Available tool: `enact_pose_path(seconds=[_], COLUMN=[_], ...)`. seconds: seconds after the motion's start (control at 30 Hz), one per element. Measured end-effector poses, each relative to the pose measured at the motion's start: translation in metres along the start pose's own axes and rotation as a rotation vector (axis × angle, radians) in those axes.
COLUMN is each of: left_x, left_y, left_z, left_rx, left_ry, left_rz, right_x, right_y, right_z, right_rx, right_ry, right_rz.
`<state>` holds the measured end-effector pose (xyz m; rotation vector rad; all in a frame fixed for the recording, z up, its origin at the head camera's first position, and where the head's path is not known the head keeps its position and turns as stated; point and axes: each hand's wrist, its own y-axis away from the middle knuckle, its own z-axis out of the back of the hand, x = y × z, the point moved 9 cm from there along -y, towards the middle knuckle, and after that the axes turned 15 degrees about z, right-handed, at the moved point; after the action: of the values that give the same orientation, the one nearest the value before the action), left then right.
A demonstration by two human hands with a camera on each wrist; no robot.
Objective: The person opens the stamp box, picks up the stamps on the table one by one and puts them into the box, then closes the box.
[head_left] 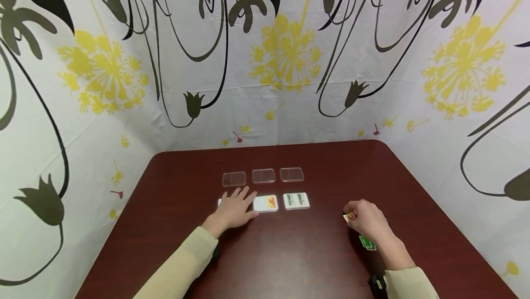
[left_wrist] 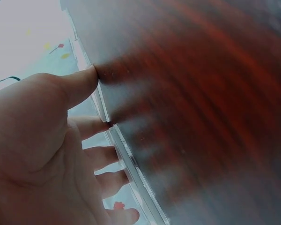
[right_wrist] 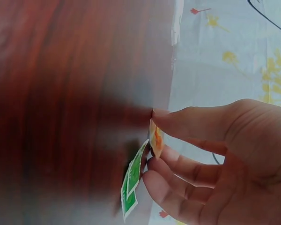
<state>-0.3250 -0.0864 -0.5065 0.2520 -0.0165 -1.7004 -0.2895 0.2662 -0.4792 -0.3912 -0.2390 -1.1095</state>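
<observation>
My left hand (head_left: pixel 235 209), fingers spread and fairly straight, rests over the left one of a row of white card cases, hiding most of it. In the left wrist view its fingers (left_wrist: pixel 113 157) reach the edges of thin flat cases (left_wrist: pixel 136 180). Next to it lies the middle white case (head_left: pixel 265 204) with an orange picture; the right white case (head_left: pixel 296 200) shows two green pictures. My right hand (head_left: pixel 367 220) pinches a small card (right_wrist: pixel 156 138) with an orange picture between thumb and fingers. Close by lie overlapping green cards (right_wrist: pixel 133 176), which the hand partly covers in the head view.
Behind the white cases stands a row of clear flat cases: left (head_left: pixel 234 179), middle (head_left: pixel 263 175) and right (head_left: pixel 291 174). The dark red-brown table (head_left: pixel 290 253) has a rounded far edge, with a flower-patterned cloth (head_left: pixel 265 119) around it.
</observation>
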Motion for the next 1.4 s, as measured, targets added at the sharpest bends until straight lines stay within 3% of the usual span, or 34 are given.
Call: enact_pose_path(seconds=[0.5,1.0,1.4], left_x=[0.001,0.002,0.003], left_y=[-0.001,-0.001,-0.002], left_z=[-0.003,-0.001,0.000], left_rx=[0.005,0.010,0.008], left_ry=[-0.003,-0.011,-0.007], left_rz=[0.003,0.004,0.006], right_x=[0.000,-0.008,-0.003], right_y=[0.001,0.005,0.000], right_z=[-0.004,0.001,0.018], right_rx=[-0.002,-0.022,-0.110], right_ry=[-0.031,-0.201,-0.169], right_rz=[-0.004,-0.062,-0.040])
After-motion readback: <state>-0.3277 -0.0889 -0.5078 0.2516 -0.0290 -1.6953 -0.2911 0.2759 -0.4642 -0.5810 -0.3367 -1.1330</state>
